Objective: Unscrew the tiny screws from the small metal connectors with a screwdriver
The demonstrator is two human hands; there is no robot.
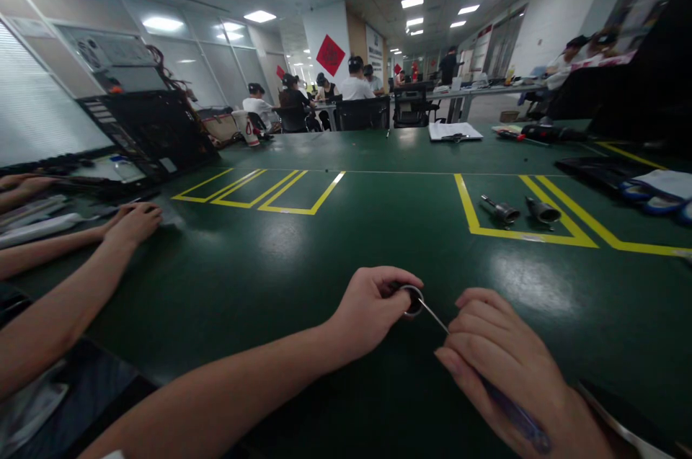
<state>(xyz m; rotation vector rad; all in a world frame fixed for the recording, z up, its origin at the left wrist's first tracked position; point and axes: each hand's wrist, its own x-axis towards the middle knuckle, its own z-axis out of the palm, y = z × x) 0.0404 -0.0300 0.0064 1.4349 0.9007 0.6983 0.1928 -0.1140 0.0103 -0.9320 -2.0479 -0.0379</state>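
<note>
Gripping a thin tool [434, 315] in my right hand [502, 351], metal ring [414, 300] in my left hand [373, 311], I see fittings [505, 213] at one o'clock, co-worker's hand [134, 221] at ten.

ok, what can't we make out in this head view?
All in the head view:
- Tip of the thin tool: hidden inside the round metal part.
- Far side of that part: covered by the left hand.
- Much of the tool's handle: behind the right hand.
- Dark object, lower right: cut off by the edge.
- Any writing on the white pad: too small.
</note>
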